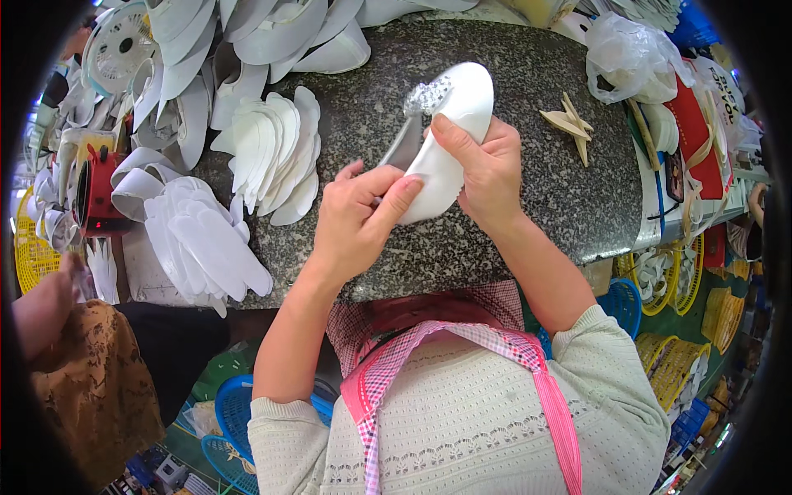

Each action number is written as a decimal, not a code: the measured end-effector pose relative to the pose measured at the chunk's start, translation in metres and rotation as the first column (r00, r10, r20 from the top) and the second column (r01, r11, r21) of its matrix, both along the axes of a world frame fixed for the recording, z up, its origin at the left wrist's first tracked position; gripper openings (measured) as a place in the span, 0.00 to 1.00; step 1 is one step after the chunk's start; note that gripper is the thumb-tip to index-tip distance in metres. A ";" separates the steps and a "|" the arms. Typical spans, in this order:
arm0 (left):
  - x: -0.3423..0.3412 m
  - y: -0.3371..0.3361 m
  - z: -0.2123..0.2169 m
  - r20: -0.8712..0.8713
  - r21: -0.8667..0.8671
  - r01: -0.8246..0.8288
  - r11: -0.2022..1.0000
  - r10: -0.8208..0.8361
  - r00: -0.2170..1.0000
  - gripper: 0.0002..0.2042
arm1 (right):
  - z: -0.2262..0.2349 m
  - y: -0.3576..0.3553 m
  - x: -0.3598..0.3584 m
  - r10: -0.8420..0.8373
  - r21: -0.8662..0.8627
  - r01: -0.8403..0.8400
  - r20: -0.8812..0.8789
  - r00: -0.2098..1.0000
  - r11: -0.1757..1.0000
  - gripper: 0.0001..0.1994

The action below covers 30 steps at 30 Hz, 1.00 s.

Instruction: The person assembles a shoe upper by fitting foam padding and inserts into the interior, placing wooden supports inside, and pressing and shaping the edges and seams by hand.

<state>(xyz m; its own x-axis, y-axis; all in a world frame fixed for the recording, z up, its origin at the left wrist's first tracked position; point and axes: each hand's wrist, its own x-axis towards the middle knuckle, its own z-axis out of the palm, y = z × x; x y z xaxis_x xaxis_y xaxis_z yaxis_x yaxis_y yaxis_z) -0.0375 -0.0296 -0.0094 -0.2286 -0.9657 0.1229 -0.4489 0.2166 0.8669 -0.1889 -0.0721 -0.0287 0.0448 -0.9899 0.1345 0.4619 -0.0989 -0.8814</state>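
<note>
Above the dark speckled stone tabletop (549,198), I hold a white sole-shaped piece, likely a shoe insole (472,87), tilted with its rounded end up and to the right. My right hand (492,169) grips its right edge, thumb pressed on the white face. At its lower left end, my left hand (355,214) is closed on it, thumb on top and fingers behind. A pale strap (402,144) with a sparkly cluster (427,96) shows behind its left side; whether the two are joined I cannot tell. Left of my hands lies a fanned stack of white insoles (276,153).
Another insole pile (206,243) lies at the table's left front edge, near a red device (103,190). White curved shoe parts (280,37) crowd the far left. Wooden sticks (569,128) and a plastic bag (631,58) lie right. A person's arm (45,309) is at left.
</note>
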 end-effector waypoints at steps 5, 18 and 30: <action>-0.007 0.006 -0.001 -0.464 0.316 0.054 0.947 0.105 0.880 0.11 | 0.014 -0.001 0.002 -0.004 0.046 0.003 0.022 1.000 0.999 0.07; 0.012 0.008 -0.008 -0.364 0.056 0.111 0.992 -0.084 0.927 0.11 | -0.002 -0.034 -0.010 0.282 0.179 -0.422 0.513 0.811 0.889 0.17; 0.008 -0.011 0.013 -0.449 0.011 -0.076 0.997 0.073 0.890 0.12 | 0.009 -0.008 -0.003 0.367 0.119 -0.424 0.332 0.869 0.898 0.17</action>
